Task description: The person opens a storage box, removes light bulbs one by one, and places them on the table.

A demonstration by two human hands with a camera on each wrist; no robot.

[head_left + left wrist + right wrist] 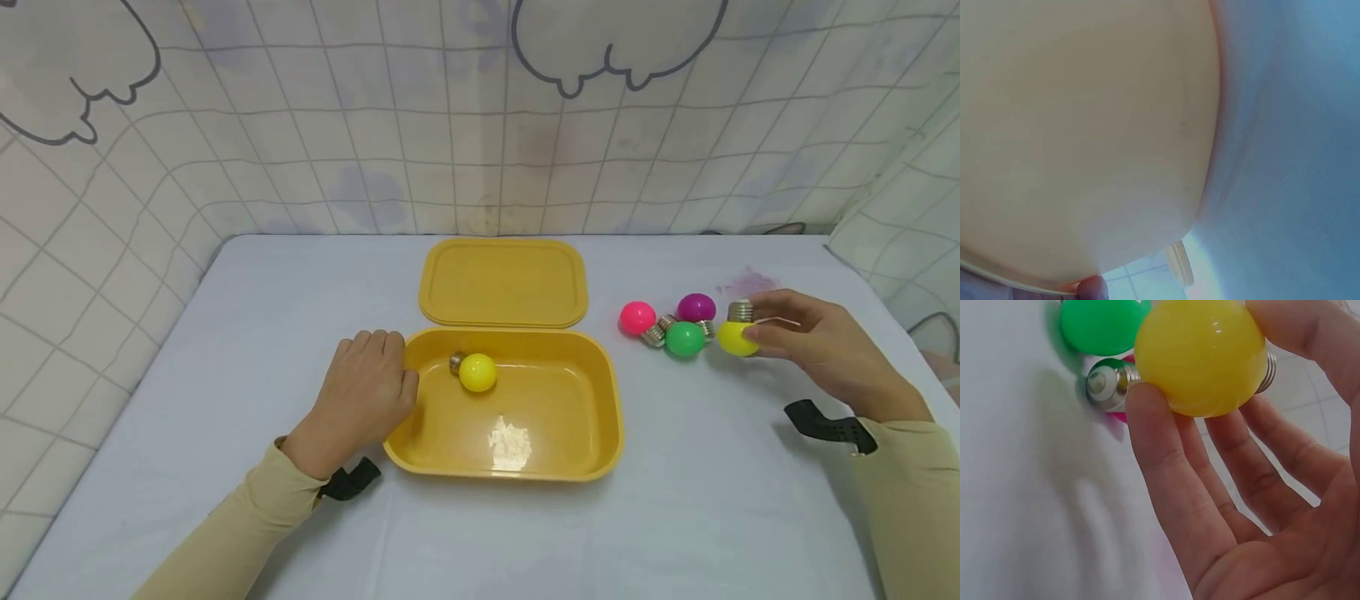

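Between the thumb and fingers of my right hand (843,354) is a yellow light bulb (736,337), its silver screw base pointing up in the head view. The right wrist view shows this yellow bulb (1200,356) pinched just off the table. My left hand (365,392) grips the left rim of a yellow plastic box (555,454). A second yellow light bulb (477,372) lies inside the box, its base toward the left. Left of my right hand, pink (637,318), green (685,340) and purple (697,307) bulbs lie close together on the table.
A yellow lid (502,283) lies flat behind the box. The white-covered table (495,542) meets a grid-patterned cloth (480,125) at the back. Black straps (828,423) are on both wrists. A dark cable (937,321) shows at the right edge.
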